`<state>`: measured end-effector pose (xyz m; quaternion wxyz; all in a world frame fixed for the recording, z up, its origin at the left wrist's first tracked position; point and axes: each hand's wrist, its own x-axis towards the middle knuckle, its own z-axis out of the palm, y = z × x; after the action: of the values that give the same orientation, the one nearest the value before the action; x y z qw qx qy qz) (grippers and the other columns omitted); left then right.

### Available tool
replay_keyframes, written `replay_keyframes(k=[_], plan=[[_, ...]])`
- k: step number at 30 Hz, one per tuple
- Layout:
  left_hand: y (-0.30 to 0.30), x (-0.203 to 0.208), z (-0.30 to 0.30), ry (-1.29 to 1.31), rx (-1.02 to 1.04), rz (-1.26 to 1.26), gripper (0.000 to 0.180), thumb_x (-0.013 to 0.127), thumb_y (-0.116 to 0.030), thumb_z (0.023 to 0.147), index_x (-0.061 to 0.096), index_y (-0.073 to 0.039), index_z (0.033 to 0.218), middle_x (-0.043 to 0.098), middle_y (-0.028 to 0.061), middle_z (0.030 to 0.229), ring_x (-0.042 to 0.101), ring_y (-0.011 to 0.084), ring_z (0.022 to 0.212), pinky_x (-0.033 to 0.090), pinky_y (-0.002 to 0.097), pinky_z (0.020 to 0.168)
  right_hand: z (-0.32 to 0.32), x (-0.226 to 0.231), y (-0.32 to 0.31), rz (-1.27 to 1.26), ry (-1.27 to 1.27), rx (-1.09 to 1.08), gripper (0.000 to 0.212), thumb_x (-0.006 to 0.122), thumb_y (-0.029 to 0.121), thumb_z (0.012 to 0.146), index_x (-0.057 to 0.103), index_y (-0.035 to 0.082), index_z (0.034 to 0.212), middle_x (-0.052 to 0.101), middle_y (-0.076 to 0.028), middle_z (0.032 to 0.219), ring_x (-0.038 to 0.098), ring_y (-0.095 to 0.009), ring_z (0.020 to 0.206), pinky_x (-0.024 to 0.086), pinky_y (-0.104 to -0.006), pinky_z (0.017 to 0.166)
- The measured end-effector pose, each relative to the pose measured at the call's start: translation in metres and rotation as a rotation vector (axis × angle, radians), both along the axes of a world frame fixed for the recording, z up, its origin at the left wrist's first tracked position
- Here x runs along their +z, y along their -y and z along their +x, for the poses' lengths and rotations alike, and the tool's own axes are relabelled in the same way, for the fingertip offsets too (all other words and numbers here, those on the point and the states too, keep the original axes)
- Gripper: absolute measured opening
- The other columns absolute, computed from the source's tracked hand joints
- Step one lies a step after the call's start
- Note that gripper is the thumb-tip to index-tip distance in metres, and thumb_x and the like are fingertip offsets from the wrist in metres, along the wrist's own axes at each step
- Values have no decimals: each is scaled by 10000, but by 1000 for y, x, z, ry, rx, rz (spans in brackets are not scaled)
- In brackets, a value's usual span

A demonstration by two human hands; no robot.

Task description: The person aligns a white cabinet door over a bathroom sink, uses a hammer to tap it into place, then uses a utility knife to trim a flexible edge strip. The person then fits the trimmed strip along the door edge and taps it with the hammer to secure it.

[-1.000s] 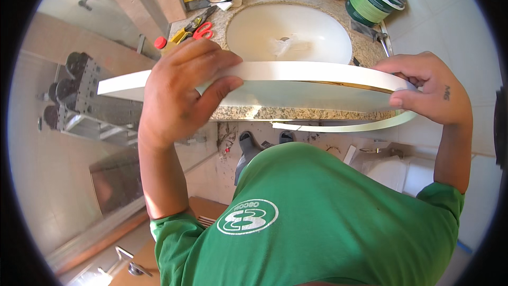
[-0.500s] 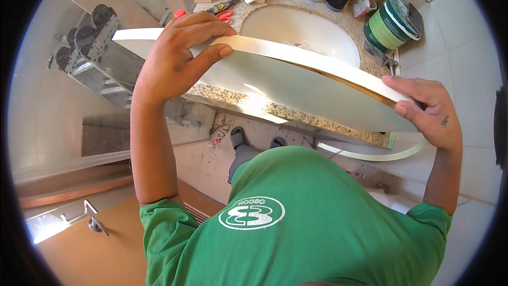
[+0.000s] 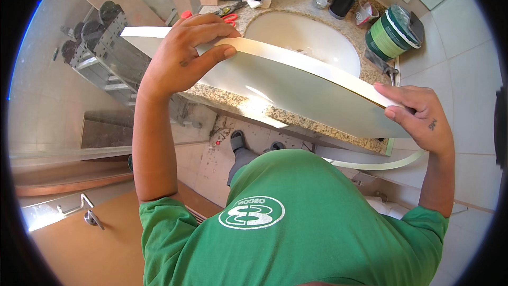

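White edge banding (image 3: 296,58) runs along the upper edge of the pale panel (image 3: 275,85) you hold slantwise in front of the oval sink (image 3: 307,29), over the granite countertop (image 3: 259,108). Your left hand (image 3: 180,55) pinches band and panel edge between thumb and fingers, toward the left end; your right hand (image 3: 420,114) pinches the same edge at the right end, thumb on your side. Past your right fingers, the banding's loose tail bends down and curves back toward your shirt (image 3: 317,201). Left of your left hand, the panel's end juts toward the metal ladder (image 3: 100,69). Right of your right hand, some open room lies before the tiled wall (image 3: 463,79); the green bucket (image 3: 391,34) stands well forward of that hand. You cannot tell whether the panel's lower edge touches the countertop. Half a second ago, a brown gap opened under the band from mid-edge to your right hand; now only a thin dark line shows beside your right thumb.
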<state>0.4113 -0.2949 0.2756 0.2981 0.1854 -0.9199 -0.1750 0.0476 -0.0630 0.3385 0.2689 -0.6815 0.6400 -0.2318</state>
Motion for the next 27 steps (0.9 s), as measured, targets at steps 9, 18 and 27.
replay_keyframes(k=[9,18,27], plan=[[1,-5,1,8,53,0,297,793,-269,919,768,-36,1100,735,143,1050,682,335,994,518,416,938,0,-2,-1,48,21,-31,421,753,92,917,733,29,1333,787,-170,1019,657,-168,838,532,-306,810],[3,-3,0,12,41,45,286,801,-247,910,761,-30,1093,736,141,1046,687,339,1006,516,420,948,-1,-3,1,83,62,-43,419,736,85,929,727,42,1346,783,-153,1001,644,-129,865,525,-286,818],[-1,1,-1,11,29,51,275,785,-220,920,740,6,1071,740,137,1025,687,327,982,507,404,926,-1,-7,-3,42,64,-41,417,728,81,923,733,45,1338,761,-132,944,596,-131,808,503,-295,776]])
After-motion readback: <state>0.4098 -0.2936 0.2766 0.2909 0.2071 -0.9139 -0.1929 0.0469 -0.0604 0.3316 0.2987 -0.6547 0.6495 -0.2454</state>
